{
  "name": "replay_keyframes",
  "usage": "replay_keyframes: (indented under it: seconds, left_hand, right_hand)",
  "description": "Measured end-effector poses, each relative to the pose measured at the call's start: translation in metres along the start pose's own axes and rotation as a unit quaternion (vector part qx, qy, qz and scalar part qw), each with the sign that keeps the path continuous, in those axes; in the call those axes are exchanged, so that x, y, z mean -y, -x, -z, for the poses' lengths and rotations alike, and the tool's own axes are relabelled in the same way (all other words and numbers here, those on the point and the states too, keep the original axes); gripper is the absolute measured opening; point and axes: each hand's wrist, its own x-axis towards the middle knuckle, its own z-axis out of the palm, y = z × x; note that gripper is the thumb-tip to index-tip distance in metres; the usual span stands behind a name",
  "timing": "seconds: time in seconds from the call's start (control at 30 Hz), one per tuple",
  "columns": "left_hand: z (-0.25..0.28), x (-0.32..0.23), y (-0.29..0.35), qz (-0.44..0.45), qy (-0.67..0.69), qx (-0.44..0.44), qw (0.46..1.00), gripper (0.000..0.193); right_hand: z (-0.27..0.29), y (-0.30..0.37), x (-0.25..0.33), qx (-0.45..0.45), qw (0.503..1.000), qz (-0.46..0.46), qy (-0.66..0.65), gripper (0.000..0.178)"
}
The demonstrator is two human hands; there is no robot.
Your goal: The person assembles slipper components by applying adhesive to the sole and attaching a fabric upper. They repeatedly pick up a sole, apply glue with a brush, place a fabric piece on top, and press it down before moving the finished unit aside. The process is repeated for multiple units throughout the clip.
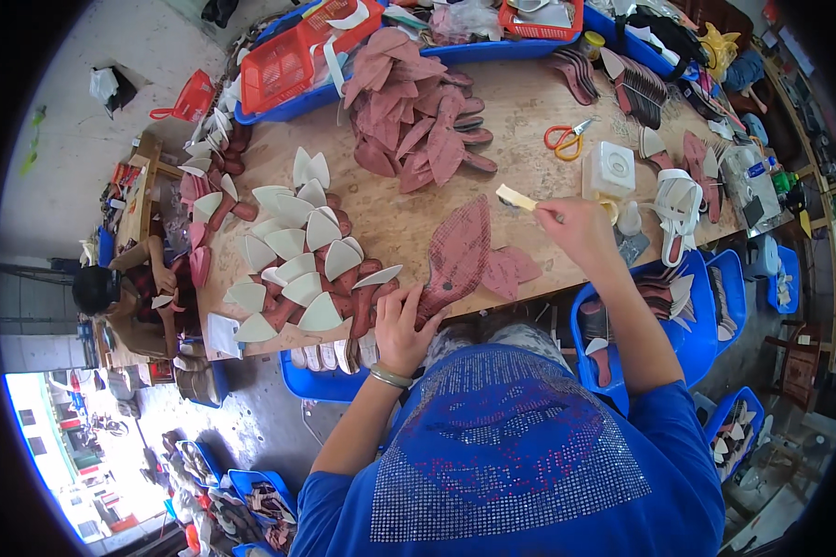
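Holding a red, leaf-shaped, crosshatched piece (457, 251) tip-up at the surface (520, 102) edge; gripping a flat pale-yellow tool (520, 199) rightward.

On the tabletop (539, 93), a heap of shoe pieces (409, 111) lay at the far middle, with a cluster of shoe parts (302, 255) to its near left. Scissors (564, 139) lay right of the heap, and a container (609, 172) stood just nearer and right. A row of soles (633, 88) lay far right. Near the near edge, one larger piece (457, 246) in the left hand (404, 327) was between the cluster and some flat pieces (511, 271).
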Motion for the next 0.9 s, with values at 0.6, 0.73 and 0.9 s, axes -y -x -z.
replay_keyframes:
  seconds: [0.6, 0.73, 0.9]
  left_hand:
    - [0.004, 0.005, 0.005, 0.124, 0.106, -0.037, 0.986, 0.069]
    - [0.010, 0.008, 0.008, 0.125, 0.106, -0.062, 0.985, 0.073]
    - [0.019, 0.020, 0.019, 0.185, 0.132, -0.116, 0.967, 0.090]
  right_hand:
    - [0.012, 0.015, 0.042, 0.102, 0.956, -0.003, -0.276, 0.013]
    - [-0.007, 0.002, 0.043, 0.058, 0.981, 0.052, -0.178, 0.013]
    - [-0.009, 0.023, 0.073, 0.219, 0.942, 0.086, -0.241, 0.014]
